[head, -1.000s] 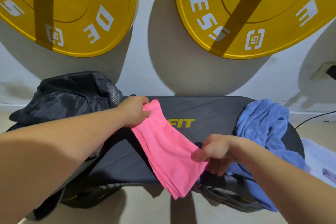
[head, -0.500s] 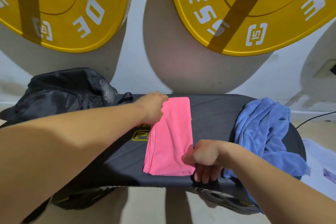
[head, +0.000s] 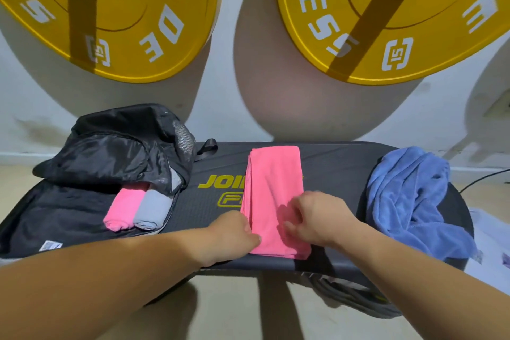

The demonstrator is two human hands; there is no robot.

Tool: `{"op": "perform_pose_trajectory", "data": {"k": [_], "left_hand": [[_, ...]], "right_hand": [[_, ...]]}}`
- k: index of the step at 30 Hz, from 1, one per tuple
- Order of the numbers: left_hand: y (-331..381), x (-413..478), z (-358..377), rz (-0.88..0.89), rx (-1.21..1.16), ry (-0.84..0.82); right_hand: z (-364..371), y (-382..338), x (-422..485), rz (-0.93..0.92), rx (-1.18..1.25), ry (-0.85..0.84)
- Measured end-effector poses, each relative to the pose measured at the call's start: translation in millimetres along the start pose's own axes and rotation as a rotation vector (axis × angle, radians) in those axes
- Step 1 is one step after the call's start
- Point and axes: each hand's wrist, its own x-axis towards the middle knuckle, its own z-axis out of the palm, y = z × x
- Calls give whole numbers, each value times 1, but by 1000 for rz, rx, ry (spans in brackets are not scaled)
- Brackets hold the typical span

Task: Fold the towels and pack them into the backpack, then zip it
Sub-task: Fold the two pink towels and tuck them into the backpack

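1. We see a folded pink towel (head: 273,196) lying flat as a long strip across the middle of the black bench pad (head: 336,171), covering part of its yellow lettering.
2. The left hand (head: 234,232) sits at the near left edge of that strip, fingers curled, with a fingertip on the cloth. We cannot tell whether it pinches the edge.
3. The right hand (head: 317,218) is over the strip's near right part, blurred, its fingers bent and close together. We cannot tell whether it holds anything.
4. The black backpack (head: 116,152) lies open at the left end of the pad, its flap thrown back toward the wall (head: 220,107).
5. 2 rolled towels lie side by side in the backpack's opening, touching: a rolled pink towel (head: 121,210) on the left and a grey towel (head: 153,208) on the right.
6. A blue towel (head: 408,201) is heaped, unfolded, on the right end of the pad, well apart from the pink strip.
7. 2 yellow weight plates (head: 124,22) hang in front of the wall above the pad.
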Motion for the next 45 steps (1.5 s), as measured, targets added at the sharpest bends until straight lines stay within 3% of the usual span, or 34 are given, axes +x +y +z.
{"op": "perform_pose_trajectory", "data": {"k": [3,6,9,12,14,15,17,22,29,31,34,39,41,45], "left_hand": [[-12,-8,-12,4,-38,1],[-28,-15,-20,-32,89,-44],[-38,-12,-19,33,269,93],[-31,-10,-19,471,435,271],[-25,-9,-16,800,581,208],[-24,-8,-11,877,663,150],[-22,-7,-4,849,765,55],[-24,-4,-5,830,830,49],[-17,0,3,715,908,38],[-15,3,1,672,826,53],[-20,8,-7,576,449,75],[-33,11,-18,390,1,91],[-34,13,-23,366,35,93],[-33,9,-22,467,324,161]], "right_hand": [[15,-6,8,-160,4,116],[27,-11,7,-196,62,-8],[33,-14,2,-182,3,-132],[43,-13,-2,-175,38,-62],[46,-10,-5,-243,50,108],[47,-8,-6,-275,52,205],[44,-10,-10,-297,71,255],[48,-18,-11,-286,137,-11],[43,-21,-9,-208,172,-133],[43,-24,-8,-189,178,-120],[48,-22,-11,-191,170,-47],[49,-9,-10,-348,71,226],[41,-6,-8,-340,100,262],[32,-6,-2,-253,213,188]]}}
